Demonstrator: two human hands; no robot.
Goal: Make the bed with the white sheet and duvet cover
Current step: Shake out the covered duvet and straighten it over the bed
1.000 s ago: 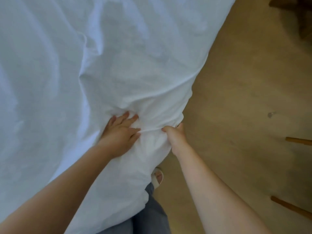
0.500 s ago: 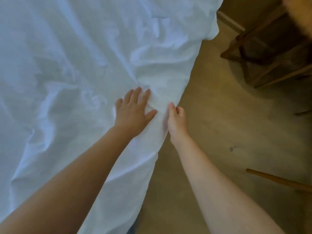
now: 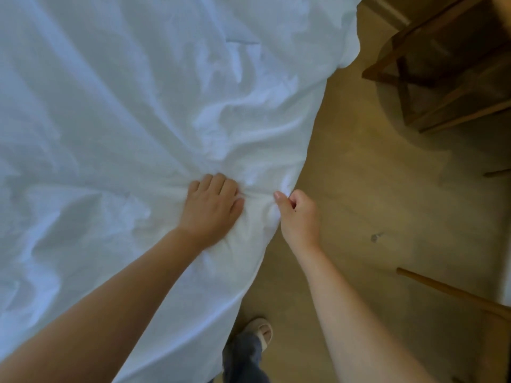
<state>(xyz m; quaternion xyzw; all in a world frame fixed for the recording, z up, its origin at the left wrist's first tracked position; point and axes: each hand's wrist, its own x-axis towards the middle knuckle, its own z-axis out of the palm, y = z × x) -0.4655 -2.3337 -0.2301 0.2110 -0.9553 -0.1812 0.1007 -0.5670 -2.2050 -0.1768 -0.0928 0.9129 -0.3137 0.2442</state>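
The white bedding [image 3: 132,100] fills the left and centre of the frame, its rumpled edge running down beside the tan floor [image 3: 359,172]. Our left hand [image 3: 211,210] bunches it in a curled grip at centre; our right hand [image 3: 300,217] pinches its edge just beside.

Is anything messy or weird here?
Yes. The white bedding is rumpled, with creases fanning out from where the left hand grips it and the right hand pinches its edge. A small pale speck also lies on the tan floor.
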